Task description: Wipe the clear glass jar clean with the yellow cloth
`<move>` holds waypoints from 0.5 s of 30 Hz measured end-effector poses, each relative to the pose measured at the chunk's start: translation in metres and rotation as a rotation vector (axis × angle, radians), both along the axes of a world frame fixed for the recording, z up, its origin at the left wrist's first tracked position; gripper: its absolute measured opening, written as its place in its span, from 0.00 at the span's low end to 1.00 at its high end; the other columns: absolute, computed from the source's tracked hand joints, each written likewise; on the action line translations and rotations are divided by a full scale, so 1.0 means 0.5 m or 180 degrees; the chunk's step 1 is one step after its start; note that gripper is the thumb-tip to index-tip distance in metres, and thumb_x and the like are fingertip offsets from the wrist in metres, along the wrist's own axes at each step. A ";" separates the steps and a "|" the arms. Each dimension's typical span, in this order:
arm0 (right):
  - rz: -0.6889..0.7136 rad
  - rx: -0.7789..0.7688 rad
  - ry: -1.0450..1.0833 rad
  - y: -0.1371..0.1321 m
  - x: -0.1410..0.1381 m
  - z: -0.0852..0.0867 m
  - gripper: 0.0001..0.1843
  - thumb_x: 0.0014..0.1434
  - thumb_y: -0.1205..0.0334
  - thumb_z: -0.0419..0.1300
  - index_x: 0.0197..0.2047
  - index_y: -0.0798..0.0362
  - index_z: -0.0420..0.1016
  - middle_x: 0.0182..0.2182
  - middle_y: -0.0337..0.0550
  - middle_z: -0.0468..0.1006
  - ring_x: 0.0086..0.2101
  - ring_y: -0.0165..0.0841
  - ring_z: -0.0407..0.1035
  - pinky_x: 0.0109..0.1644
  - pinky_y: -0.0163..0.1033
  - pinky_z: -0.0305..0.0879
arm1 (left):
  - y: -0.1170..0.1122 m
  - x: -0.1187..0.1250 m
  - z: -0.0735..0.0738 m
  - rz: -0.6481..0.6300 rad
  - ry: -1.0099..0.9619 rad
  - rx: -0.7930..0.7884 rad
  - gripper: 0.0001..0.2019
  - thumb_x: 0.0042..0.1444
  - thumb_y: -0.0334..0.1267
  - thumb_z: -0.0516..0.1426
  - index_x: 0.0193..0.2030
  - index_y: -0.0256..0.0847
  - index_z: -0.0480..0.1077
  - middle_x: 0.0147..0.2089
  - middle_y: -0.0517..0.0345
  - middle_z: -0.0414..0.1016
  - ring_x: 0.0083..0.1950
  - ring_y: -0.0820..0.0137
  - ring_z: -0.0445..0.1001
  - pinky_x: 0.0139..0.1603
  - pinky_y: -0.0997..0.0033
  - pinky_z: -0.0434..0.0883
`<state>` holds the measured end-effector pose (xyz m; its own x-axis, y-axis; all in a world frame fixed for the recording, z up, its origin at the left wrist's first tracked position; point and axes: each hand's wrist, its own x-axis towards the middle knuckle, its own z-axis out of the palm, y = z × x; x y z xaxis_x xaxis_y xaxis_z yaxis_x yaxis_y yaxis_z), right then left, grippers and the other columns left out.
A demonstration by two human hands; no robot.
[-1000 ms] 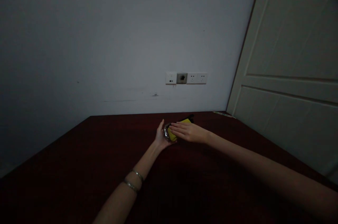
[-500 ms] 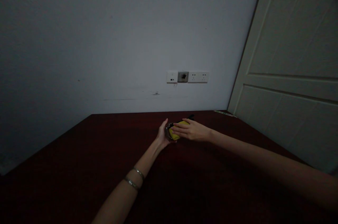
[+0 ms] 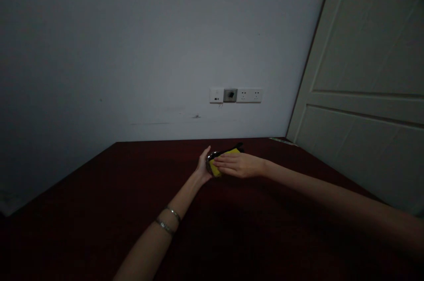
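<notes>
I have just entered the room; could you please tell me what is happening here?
A person's left hand cups a shiny, rounded, glass-like object. The right hand has its fingers over a yellow, black-edged, cloth-like piece, which is against that object. Both hands are over a dark red tabletop, before a pale wall with white sockets. In this dim light, I cannot tell exactly what the shiny object is.

Before us a plain, pale grey-white wall (image 3: 132, 42) rises behind a dark red, smooth table (image 3: 99, 192). On it we see a row of fittings: a white square plate (image 3: 216, 95), a grey square plate (image 3: 230, 95) and a white rectangular double socket (image 3: 249, 96). Below them we find a small dark smudge (image 3: 196, 116); to our right leans a pale panelled door (image 3: 364, 64).
</notes>
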<state>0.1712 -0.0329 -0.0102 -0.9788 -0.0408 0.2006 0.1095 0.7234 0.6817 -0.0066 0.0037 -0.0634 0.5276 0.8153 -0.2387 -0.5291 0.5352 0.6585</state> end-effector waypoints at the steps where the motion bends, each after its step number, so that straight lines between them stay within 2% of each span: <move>1: 0.0009 0.0010 -0.0051 0.002 0.001 0.000 0.16 0.65 0.69 0.47 0.51 0.65 0.70 0.54 0.56 0.72 0.55 0.37 0.66 0.60 0.42 0.62 | -0.001 0.000 0.000 0.0005 0.0052 0.0038 0.23 0.56 0.55 0.50 0.27 0.35 0.69 0.20 0.53 0.73 0.20 0.68 0.72 0.21 0.70 0.69; 5: -0.0157 0.0068 -0.0231 0.016 0.009 0.002 0.16 0.65 0.68 0.48 0.53 0.63 0.69 0.55 0.56 0.71 0.55 0.36 0.65 0.59 0.43 0.62 | -0.007 0.000 -0.002 -0.0007 0.0306 0.0137 0.24 0.55 0.57 0.50 0.28 0.35 0.69 0.19 0.54 0.72 0.19 0.65 0.71 0.16 0.69 0.66; 9: -0.0343 0.0144 -0.0307 0.021 0.012 -0.001 0.16 0.65 0.69 0.48 0.53 0.61 0.69 0.55 0.53 0.72 0.55 0.35 0.65 0.55 0.42 0.64 | -0.010 0.004 -0.004 0.0099 0.0455 0.0205 0.22 0.55 0.56 0.51 0.30 0.36 0.70 0.19 0.56 0.72 0.19 0.67 0.71 0.16 0.70 0.66; 15: -0.0713 0.0333 -0.0153 0.016 0.003 -0.027 0.18 0.63 0.72 0.49 0.54 0.61 0.68 0.56 0.52 0.70 0.56 0.37 0.63 0.52 0.42 0.66 | -0.009 0.008 0.005 0.0339 0.0603 0.0375 0.20 0.55 0.53 0.52 0.29 0.36 0.69 0.17 0.58 0.70 0.16 0.71 0.68 0.14 0.74 0.64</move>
